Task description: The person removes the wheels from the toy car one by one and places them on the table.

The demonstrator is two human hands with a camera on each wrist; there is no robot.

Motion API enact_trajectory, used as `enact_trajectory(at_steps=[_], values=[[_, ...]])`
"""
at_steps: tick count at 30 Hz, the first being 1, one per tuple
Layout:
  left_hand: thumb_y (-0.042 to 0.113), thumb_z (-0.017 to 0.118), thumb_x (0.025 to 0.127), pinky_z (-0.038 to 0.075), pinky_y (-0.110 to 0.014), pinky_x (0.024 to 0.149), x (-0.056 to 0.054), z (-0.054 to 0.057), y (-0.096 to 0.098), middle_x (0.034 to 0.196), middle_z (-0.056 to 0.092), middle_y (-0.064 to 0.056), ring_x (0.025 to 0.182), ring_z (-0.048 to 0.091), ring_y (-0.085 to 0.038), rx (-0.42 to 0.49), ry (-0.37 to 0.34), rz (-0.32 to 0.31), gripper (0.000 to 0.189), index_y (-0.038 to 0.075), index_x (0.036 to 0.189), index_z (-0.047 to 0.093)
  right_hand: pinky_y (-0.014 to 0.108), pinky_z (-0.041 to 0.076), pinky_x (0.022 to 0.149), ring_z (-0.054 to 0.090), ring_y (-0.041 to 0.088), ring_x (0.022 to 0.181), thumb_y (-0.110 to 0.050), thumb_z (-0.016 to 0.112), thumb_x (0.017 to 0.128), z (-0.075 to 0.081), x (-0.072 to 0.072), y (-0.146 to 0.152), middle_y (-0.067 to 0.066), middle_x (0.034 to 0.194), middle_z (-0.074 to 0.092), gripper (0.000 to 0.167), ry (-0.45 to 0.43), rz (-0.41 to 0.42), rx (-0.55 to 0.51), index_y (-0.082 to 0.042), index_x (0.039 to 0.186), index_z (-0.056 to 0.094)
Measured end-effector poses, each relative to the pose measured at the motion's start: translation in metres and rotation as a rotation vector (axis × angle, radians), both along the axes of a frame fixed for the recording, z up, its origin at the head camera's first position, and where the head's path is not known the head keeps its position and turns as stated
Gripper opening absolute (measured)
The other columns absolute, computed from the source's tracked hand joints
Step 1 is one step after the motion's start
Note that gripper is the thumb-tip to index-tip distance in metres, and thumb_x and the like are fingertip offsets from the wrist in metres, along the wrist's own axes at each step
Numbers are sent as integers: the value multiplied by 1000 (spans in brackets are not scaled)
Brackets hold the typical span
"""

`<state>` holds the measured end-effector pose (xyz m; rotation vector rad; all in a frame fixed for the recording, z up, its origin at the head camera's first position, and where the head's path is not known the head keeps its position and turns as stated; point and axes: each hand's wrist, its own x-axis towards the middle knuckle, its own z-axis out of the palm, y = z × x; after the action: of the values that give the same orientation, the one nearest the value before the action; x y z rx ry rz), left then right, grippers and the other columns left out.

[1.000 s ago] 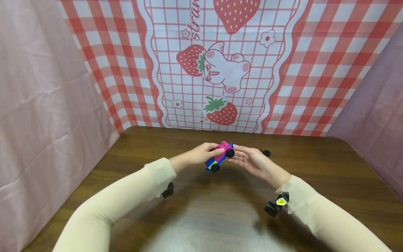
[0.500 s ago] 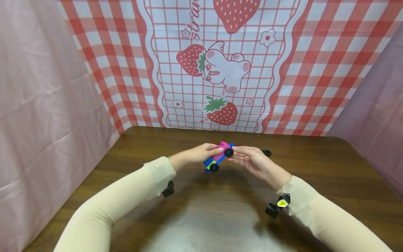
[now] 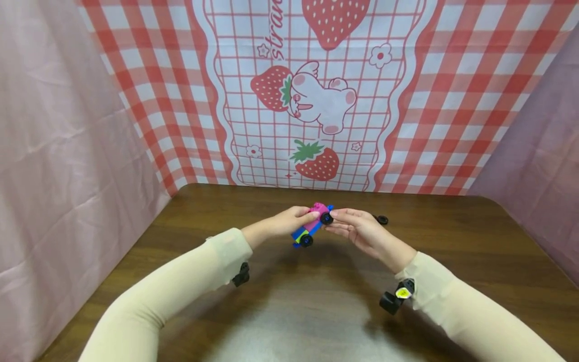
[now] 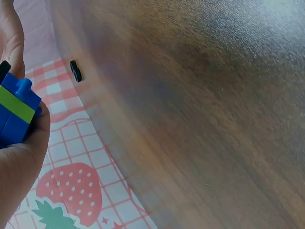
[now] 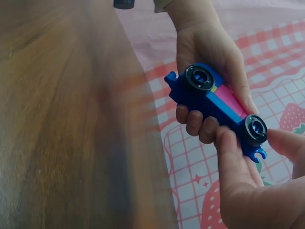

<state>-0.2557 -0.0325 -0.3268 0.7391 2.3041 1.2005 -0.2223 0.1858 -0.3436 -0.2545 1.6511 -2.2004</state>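
Note:
A small toy car (image 3: 312, 227), built of pink, blue and lime-green blocks with black wheels, is held above the table, tilted. My left hand (image 3: 289, 220) grips its body, thumb on the pink top and fingers curled beneath. At the car's hooked end, my right hand (image 3: 371, 234) pinches around a black wheel (image 5: 255, 130); one fingertip touches the tyre and another finger lies against the underside. A second wheel (image 5: 199, 78) faces the right wrist camera. The left wrist view shows only the car's blue and lime-green end (image 4: 16, 106); its far side is hidden.
Behind the right hand, loose black wheels (image 3: 382, 219) lie on the brown wooden table (image 3: 316, 311) near its far edge. A strawberry-print cloth (image 3: 316, 100) hangs at the back, with pink curtains (image 3: 59, 151) at the sides.
The right fingertip has moved from the blue hooked end onto the wheel beside it. The car has shifted slightly left in the head view. The left hand keeps its grip.

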Motion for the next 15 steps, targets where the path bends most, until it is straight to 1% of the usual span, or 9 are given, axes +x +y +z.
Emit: enact_trajectory(at_steps=[2,5,10,15], values=[[31,35,106,52,-26,80,0,-1,2,104,65,-16,84,60,-12,-1,15,4,47,-5,131,51,29,53,91,70,15,90,-12,50,101,0,0,0,3,94,72,12,17,11,21,-6,99,61],[32,36,106,52,-26,78,1,-1,4,102,65,-15,82,60,-13,4,19,9,47,-4,130,52,32,54,89,71,16,87,-15,49,102,-1,0,2,4,91,73,16,52,48,87,-5,101,61],[32,38,105,52,-25,76,1,-2,5,100,64,-14,79,59,-12,10,11,11,46,-4,130,52,37,57,83,72,18,81,-24,51,102,-2,1,1,8,89,73,28,119,87,204,2,105,60],[31,39,105,51,-23,72,1,-1,6,94,62,-11,76,57,-11,22,18,-2,44,-4,126,54,41,58,77,71,19,77,-27,48,103,-3,-2,1,10,85,73,36,236,101,304,8,103,58]])
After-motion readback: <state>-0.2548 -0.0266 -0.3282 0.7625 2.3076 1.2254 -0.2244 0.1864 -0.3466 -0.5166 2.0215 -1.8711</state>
